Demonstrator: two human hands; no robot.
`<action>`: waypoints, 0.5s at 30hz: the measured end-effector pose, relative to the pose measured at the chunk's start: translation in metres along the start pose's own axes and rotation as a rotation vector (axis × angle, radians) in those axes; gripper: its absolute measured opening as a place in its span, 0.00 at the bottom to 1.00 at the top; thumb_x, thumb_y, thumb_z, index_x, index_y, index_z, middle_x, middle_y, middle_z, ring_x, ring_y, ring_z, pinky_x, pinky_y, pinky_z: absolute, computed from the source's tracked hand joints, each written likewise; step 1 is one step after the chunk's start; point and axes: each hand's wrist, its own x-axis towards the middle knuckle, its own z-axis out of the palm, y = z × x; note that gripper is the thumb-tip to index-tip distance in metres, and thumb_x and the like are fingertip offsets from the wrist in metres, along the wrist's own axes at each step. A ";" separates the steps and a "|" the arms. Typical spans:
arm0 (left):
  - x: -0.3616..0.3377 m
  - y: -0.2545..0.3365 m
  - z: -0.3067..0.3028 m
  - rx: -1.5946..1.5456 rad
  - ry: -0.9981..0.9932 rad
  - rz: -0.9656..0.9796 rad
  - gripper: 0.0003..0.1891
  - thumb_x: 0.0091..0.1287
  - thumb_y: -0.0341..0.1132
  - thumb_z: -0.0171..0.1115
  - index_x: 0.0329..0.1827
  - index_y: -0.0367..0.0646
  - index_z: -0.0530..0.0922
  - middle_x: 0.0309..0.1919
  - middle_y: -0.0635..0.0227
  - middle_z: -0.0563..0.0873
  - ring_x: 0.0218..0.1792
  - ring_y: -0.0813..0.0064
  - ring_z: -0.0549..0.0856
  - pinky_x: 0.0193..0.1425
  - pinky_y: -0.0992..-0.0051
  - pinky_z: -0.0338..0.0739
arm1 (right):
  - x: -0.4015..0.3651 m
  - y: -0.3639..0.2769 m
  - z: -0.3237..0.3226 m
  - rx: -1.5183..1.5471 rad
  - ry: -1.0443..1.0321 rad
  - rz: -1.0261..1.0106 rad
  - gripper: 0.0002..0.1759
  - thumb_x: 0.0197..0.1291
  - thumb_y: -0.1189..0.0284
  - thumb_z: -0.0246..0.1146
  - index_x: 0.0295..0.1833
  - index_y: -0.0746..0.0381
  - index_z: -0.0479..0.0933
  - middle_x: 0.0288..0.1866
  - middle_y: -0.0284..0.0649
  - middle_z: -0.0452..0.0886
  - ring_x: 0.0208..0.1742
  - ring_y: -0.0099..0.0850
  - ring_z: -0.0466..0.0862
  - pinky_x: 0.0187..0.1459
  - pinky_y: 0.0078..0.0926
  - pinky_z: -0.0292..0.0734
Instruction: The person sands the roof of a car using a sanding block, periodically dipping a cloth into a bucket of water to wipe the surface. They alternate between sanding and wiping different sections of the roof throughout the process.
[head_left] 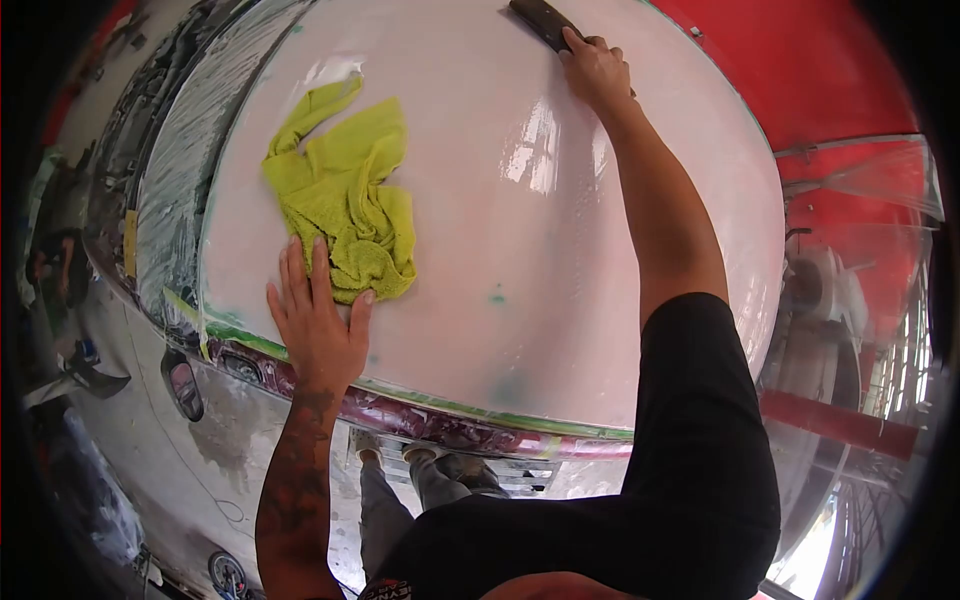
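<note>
A wide, pale pinkish panel [480,250] with wet, shiny patches lies before me. My left hand [325,325] rests flat near the panel's lower left edge, fingers spread, its fingertips touching a crumpled yellow-green cloth [345,200]. At the far side of the panel my right hand [597,70], arm stretched out, grips a long dark block [545,24] that lies against the surface. The block's underside is hidden.
Green tape and a dark red strip [400,408] run along the panel's near edge. Plastic film [190,150] covers the part at left. A mirror-like oval piece [183,385] lies at lower left. A red surface [800,70] stands at upper right.
</note>
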 end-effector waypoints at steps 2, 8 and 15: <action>-0.003 -0.002 -0.003 -0.023 -0.018 0.005 0.41 0.70 0.49 0.61 0.83 0.45 0.56 0.81 0.48 0.56 0.81 0.47 0.56 0.81 0.40 0.45 | -0.034 -0.012 -0.001 0.048 0.030 -0.042 0.24 0.70 0.63 0.57 0.71 0.44 0.75 0.61 0.49 0.81 0.57 0.55 0.80 0.55 0.53 0.77; 0.002 0.000 -0.001 0.016 -0.002 0.005 0.43 0.70 0.53 0.61 0.83 0.44 0.55 0.81 0.48 0.56 0.81 0.48 0.56 0.80 0.40 0.46 | -0.293 -0.059 -0.102 0.291 -0.108 -0.386 0.29 0.60 0.70 0.66 0.69 0.43 0.78 0.67 0.44 0.76 0.55 0.46 0.78 0.55 0.48 0.76; 0.001 -0.002 0.000 0.029 -0.010 0.010 0.43 0.70 0.52 0.61 0.83 0.44 0.56 0.82 0.49 0.56 0.81 0.48 0.56 0.80 0.40 0.46 | -0.135 0.052 -0.030 0.123 0.045 -0.218 0.28 0.64 0.68 0.63 0.71 0.42 0.77 0.66 0.42 0.79 0.59 0.49 0.79 0.57 0.47 0.80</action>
